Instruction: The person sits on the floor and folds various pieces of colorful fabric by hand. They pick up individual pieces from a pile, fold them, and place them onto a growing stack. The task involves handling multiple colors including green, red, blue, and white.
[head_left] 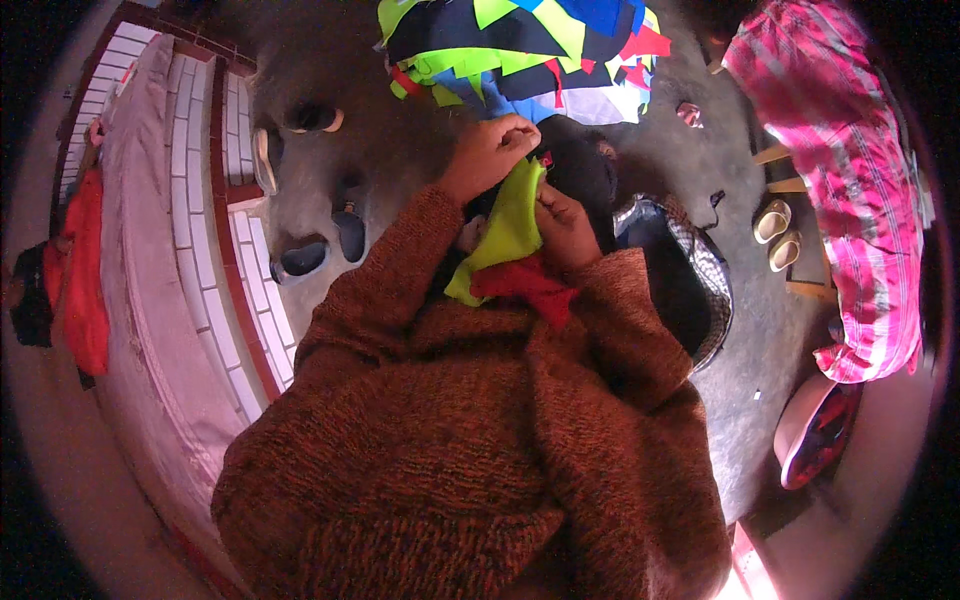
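Note:
A piece of lime-green cloth (508,232) hangs in front of my chest, with a red cloth piece (527,284) at its lower end. My right hand (568,225) pinches the green cloth along its right edge. Just above and left of the cloth's top, my left hand (490,155) is raised with its fingers curled together. Whatever may be between those fingertips is too small to make out. A tiny red spot shows at the cloth's top corner. Beyond my hands lies a large patchwork of fabric scraps (520,60) in lime, black, blue, red and white.
To my right stands a dark bag (672,285) with a checked rim. Farther right are pale sandals (776,236), a pink plaid cloth (830,130) over wooden legs, and a pink basin (815,432). Dark slippers (302,258) lie by the white brick ledge (205,250) at left.

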